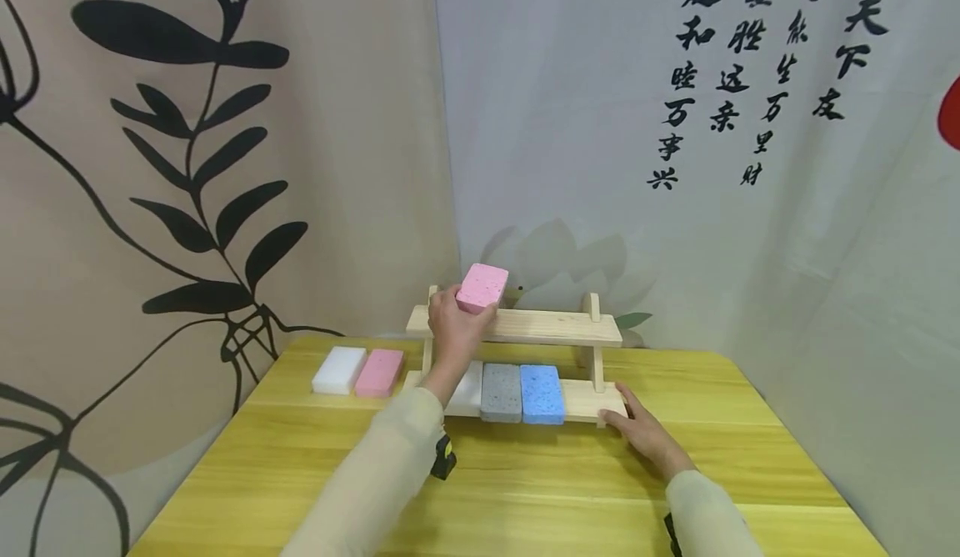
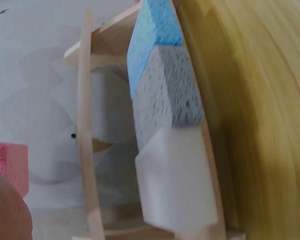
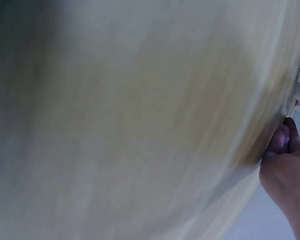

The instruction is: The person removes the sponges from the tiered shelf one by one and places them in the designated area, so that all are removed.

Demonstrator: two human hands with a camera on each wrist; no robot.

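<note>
Seen from the near side of a yellow wood-grained surface [image 1: 525, 490], a two-tier rack of pale wood [image 1: 551, 328] stands toward the far edge. The left hand [image 1: 456, 328] holds a pink, speckled, sponge-like rectangular block [image 1: 483, 284], its grip pinching the block between thumb and fingers. The block is raised above the left part of the rack's upper shelf; the left wrist view shows it apart from the board. The right hand [image 1: 647, 434] is at the right end of the lower shelf, its thumb and fingers pinching the corner, apparently to steady the rack.

On the lower shelf, left to right, sit a white smooth block [image 2: 182, 185], a grey pitted block [image 1: 501, 393] and a blue speckled block [image 1: 542, 394], side by side. To the left of the rack, on the surface, lie a second white block [image 1: 339, 370] and, just beside it, a second pink block [image 1: 379, 373].

The step in hand appears to be loading the upper tier. The next move would call for lowering the held block flat onto that shelf, then loosening the left grip, with the rack kept still from the right.
</note>
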